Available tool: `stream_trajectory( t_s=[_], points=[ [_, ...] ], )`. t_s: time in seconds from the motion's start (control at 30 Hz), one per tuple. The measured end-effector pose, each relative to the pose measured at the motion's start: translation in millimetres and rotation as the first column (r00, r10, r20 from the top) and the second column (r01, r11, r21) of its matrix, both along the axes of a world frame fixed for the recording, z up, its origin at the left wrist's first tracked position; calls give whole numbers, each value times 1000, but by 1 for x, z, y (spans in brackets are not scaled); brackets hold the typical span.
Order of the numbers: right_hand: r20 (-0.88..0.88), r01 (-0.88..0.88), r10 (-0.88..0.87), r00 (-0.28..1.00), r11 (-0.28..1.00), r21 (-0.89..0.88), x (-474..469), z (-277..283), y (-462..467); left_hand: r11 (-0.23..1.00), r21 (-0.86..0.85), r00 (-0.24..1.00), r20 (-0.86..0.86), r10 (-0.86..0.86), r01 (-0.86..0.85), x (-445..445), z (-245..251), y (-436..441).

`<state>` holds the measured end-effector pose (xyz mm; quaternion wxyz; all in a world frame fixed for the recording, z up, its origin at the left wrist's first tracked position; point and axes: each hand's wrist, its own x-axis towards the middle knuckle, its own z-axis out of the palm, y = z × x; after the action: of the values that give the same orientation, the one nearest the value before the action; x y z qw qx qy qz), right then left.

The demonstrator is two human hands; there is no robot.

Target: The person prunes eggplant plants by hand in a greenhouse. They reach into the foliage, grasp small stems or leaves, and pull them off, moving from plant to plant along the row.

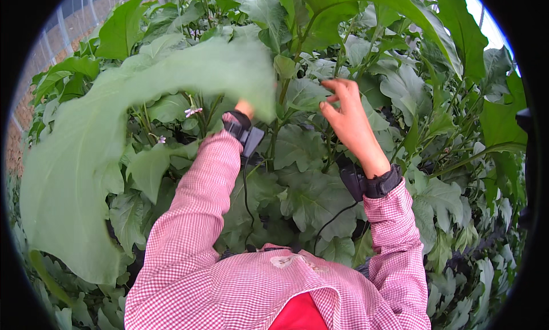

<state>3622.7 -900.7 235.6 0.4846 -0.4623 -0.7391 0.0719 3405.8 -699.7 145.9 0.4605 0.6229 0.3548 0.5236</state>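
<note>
My left hand (244, 109) reaches in among eggplant plants, and a large blurred leaf (85, 158) hides nearly all of it; only a bit of skin above the wrist strap shows. Whether it grips the leaf cannot be seen. To the right, my right hand (348, 112) is raised with its fingers curved and apart, and nothing shows between them. Its fingertips are close to a broad lobed leaf (305, 94); contact is unclear. Between the two hands rises a plant stem (285, 90).
Black wrist straps carry small devices, one on the left wrist (251, 139) and one on the right (354, 182), with thin cables (245, 193) running to my chest. Pale purple flowers (193, 111) hang at left. A big leaf (386, 4) arches overhead. Dense foliage surrounds both arms.
</note>
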Motion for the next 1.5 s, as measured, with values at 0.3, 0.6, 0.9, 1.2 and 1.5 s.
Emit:
stream_trajectory(
  t_s=[0.3,0.6,0.9,1.2,1.5],
  points=[
    [23,-5,10,1000,978,-207,26,-33,7,983,-60,966,-186,-179,171,25,24,52],
    [24,32,-28,999,974,-226,28,-36,14,938,-278,976,-12,-219,208,39,14,77],
    [-12,116,-120,993,981,-155,56,-48,45,913,-406,890,426,162,29,18,-28,71],
    [-219,531,-496,840,835,145,138,-34,86,908,58,850,379,365,-415,1,18,-18],
    [-215,494,-480,851,869,18,147,-43,101,453,810,919,-392,-53,371,115,3,-237]
  ],
)
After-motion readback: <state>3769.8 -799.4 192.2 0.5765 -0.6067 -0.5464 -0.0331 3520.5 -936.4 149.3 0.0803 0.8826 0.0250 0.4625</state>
